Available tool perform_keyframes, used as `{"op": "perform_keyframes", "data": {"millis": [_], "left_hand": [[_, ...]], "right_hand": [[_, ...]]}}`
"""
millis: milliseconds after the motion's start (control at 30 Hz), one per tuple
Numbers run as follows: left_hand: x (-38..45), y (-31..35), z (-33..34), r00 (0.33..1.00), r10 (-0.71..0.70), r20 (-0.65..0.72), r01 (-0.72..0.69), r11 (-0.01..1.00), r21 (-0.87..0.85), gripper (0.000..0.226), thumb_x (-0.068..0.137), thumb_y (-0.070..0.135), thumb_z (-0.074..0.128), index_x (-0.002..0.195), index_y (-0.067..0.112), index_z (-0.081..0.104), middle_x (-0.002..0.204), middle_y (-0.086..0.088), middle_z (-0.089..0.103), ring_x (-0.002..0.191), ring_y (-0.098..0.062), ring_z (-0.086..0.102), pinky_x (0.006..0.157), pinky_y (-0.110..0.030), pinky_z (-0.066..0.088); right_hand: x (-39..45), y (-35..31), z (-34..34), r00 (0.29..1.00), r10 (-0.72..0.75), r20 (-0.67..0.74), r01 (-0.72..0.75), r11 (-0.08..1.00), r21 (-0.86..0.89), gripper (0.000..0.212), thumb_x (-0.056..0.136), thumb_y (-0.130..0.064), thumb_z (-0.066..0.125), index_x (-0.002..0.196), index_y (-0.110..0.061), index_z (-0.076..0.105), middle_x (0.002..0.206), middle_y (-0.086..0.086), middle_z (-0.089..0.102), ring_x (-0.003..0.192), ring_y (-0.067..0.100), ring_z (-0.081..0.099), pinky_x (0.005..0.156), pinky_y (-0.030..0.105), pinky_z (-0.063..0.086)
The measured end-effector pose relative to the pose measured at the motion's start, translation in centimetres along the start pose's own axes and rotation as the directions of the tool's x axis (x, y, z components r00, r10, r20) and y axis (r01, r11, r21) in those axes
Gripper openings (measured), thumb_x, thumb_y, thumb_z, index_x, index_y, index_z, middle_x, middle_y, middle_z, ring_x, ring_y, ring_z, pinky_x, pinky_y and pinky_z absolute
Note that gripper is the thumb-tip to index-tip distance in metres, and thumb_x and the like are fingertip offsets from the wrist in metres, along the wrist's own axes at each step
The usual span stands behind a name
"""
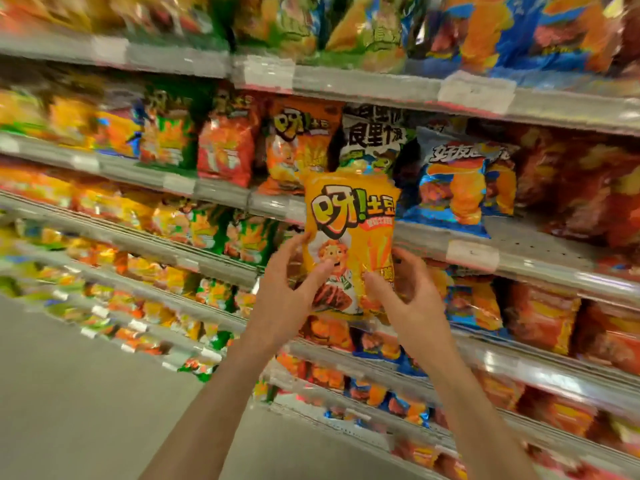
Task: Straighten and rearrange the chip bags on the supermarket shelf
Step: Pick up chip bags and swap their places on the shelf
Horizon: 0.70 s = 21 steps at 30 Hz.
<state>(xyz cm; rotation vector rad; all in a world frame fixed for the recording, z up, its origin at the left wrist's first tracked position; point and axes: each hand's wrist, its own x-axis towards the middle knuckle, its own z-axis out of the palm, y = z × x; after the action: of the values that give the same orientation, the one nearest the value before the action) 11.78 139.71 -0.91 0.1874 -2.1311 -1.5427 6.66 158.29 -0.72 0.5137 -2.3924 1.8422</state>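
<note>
Left hand [289, 289] and right hand [403, 299] hold the glossy orange-yellow plastic chip bag [349, 244] by its lower edges, upright, label outward, likely for reshelving above.

The yellow chip bag [349, 244] at centre reads "呀!土豆". The orange bag [298, 147] at eleven o'clock from it shows "呀!土豆" too. The blue bag [464, 181] at two o'clock begins "好友"; the rest is blurred.

Tiered shelves [381, 85] packed with chip bags: orange bag [298, 147], black-white bag [372, 140], blue bag [464, 181] right; grey floor [86, 393] near left.
</note>
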Motion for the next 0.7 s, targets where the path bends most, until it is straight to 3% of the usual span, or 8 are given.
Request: {"op": "perform_keyframes", "data": {"millis": [100,233,367,500,600,633,700], "left_hand": [[0.2,-2.1,-7.6,0.995,-0.035,-0.097,0.037,0.999,0.019,0.059,0.083,0.067,0.063,0.137,0.053,0.045,0.135,0.013,0.053,0.123,-0.009,0.054,0.098,-0.031,0.049],[0.6,-4.7,-16.0,0.977,-0.077,-0.198,0.075,0.997,-0.020,0.052,0.084,0.064,0.066,0.132,0.058,0.046,0.134,0.015,0.052,0.123,-0.008,0.053,0.101,-0.042,0.049],[2.1,-7.3,-22.5,0.952,-0.105,-0.289,0.100,0.995,-0.031,0.058,0.078,0.070,0.063,0.132,0.056,0.048,0.130,0.016,0.053,0.116,-0.003,0.054,0.093,-0.033,0.051],[5.2,-10.5,-28.9,0.942,-0.106,-0.319,0.109,0.994,-0.007,0.053,0.084,0.063,0.067,0.132,0.056,0.048,0.131,0.014,0.053,0.119,-0.008,0.055,0.097,-0.042,0.051],[8.7,-12.5,-33.7,0.938,-0.096,-0.334,0.104,0.995,0.008,0.051,0.087,0.057,0.068,0.134,0.053,0.048,0.128,0.017,0.052,0.117,-0.004,0.054,0.099,-0.041,0.051],[10.1,-12.9,-35.3,0.937,-0.096,-0.337,0.106,0.994,0.012,0.051,0.088,0.057,0.067,0.134,0.053,0.048,0.125,0.020,0.052,0.116,-0.003,0.054,0.098,-0.040,0.051],[12.8,-13.7,-38.4,0.943,-0.087,-0.320,0.107,0.993,0.046,0.051,0.089,0.057,0.065,0.137,0.049,0.048,0.123,0.024,0.052,0.116,-0.002,0.054,0.099,-0.038,0.051]], "right_hand": [[0.4,-2.4,7.5,0.994,-0.011,0.108,0.009,1.000,0.020,0.063,0.085,-0.059,0.070,0.140,-0.043,0.043,0.125,-0.022,0.061,0.111,-0.003,0.062,0.090,0.032,0.059],[1.4,-5.0,16.2,0.973,-0.063,0.223,0.055,0.998,0.042,0.057,0.091,-0.048,0.068,0.141,-0.039,0.042,0.120,-0.031,0.055,0.100,-0.022,0.055,0.072,0.005,0.050],[3.2,-6.5,23.8,0.953,-0.057,0.297,0.041,0.997,0.059,0.056,0.088,-0.052,0.069,0.137,-0.046,0.043,0.127,-0.025,0.056,0.109,-0.010,0.059,0.072,0.012,0.054],[5.7,-7.4,31.5,0.948,-0.037,0.316,0.011,0.996,0.083,0.053,0.089,-0.053,0.067,0.134,-0.051,0.040,0.130,-0.022,0.049,0.110,-0.015,0.047,0.072,0.011,0.043],[7.9,-8.3,37.8,0.951,-0.038,0.306,-0.007,0.990,0.143,0.048,0.093,-0.040,0.067,0.131,-0.046,0.040,0.114,-0.027,0.048,0.096,-0.026,0.049,0.066,0.004,0.044],[8.9,-8.7,39.8,0.952,-0.032,0.304,-0.019,0.987,0.162,0.048,0.092,-0.039,0.068,0.131,-0.045,0.040,0.113,-0.029,0.047,0.099,-0.024,0.050,0.070,0.004,0.043],[10.9,-9.3,43.8,0.956,-0.035,0.292,-0.018,0.984,0.175,0.052,0.088,-0.045,0.070,0.131,-0.047,0.041,0.122,-0.024,0.049,0.120,-0.006,0.046,0.090,0.016,0.040]]}}
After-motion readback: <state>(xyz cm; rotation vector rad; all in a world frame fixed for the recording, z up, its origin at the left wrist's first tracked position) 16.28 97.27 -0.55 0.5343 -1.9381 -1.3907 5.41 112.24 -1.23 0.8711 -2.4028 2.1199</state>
